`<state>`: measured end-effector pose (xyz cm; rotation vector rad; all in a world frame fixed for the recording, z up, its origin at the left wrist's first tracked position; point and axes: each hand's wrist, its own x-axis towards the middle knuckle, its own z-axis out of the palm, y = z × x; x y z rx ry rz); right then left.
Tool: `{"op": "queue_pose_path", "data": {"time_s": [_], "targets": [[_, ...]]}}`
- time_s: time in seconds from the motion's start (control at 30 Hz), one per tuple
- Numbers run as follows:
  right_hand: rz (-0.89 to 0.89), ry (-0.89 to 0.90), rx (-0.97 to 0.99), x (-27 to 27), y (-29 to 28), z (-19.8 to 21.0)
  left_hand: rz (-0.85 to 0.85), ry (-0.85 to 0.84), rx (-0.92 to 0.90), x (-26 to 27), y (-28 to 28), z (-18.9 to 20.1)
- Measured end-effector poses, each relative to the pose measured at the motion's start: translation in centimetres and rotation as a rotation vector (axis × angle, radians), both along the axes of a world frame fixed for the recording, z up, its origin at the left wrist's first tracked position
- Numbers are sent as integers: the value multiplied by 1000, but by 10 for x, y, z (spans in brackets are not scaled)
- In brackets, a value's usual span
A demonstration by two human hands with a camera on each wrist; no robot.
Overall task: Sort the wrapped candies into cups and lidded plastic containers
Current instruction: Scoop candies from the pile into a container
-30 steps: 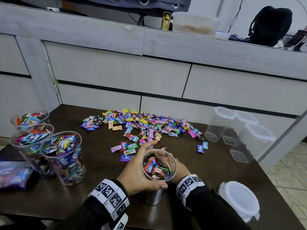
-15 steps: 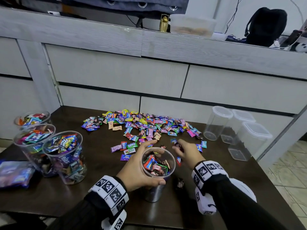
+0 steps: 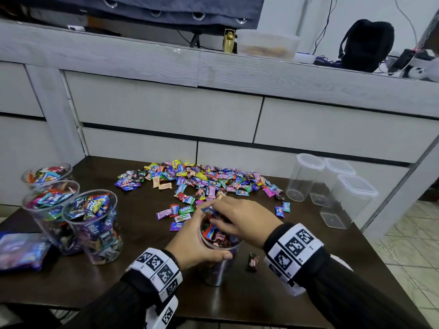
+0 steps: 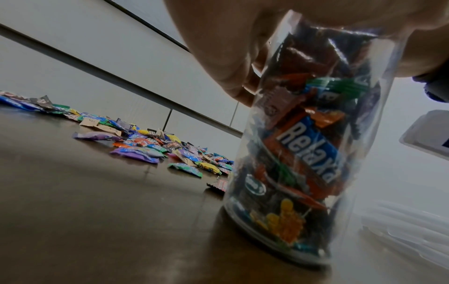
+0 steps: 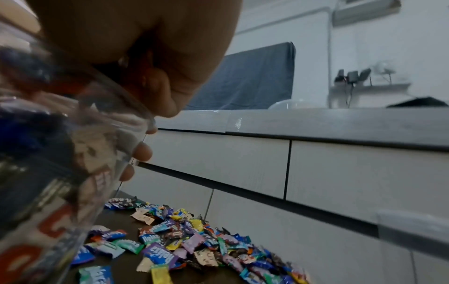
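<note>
My left hand [image 3: 197, 241] grips a clear plastic cup [image 3: 215, 269] standing on the dark table [image 3: 142, 281] near the front edge. The cup holds mixed wrapped candies nearly to the rim; the left wrist view shows it [image 4: 291, 153] packed down to its base. My right hand [image 3: 221, 216] hovers over the cup's mouth and pinches a blue wrapped candy [image 3: 209, 211] at its fingertips. Behind the cup a wide pile of loose candies [image 3: 202, 181] is spread across the table's far middle. One dark wrapped candy [image 3: 253, 261] lies just right of the cup.
Three clear cups full of candies [image 3: 95, 224] [image 3: 51, 210] [image 3: 47, 173] stand at the left, with a blue bag [image 3: 21, 250] beside them. Three empty lidded containers [image 3: 304, 176] [image 3: 356, 200] stand at the right edge. Grey drawers [image 3: 166, 110] rise behind the table.
My right hand left the cup, reached forward toward the pile, and came back over the cup's mouth with a blue candy. A dark candy now lies right of the cup. The left hand held still.
</note>
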<state>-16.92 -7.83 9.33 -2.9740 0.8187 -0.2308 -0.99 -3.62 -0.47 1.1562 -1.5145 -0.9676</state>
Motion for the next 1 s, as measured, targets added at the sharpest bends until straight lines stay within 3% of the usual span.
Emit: {"op": "queue_pose_path", "data": {"time_s": [0.13,0.63,0.8,1.0], "targets": [[36,84,-102,-2,3,2,-25,-38,-22,3,-1,0],[33,-11,203,-5,-7,18,-41,-1,31,1,3,6],[-45,-43,318,-9,-14,27,-22,1,41,1,4,5],[-54,-191,354,-5,-6,25,-7,11,24,0,3,5]]}}
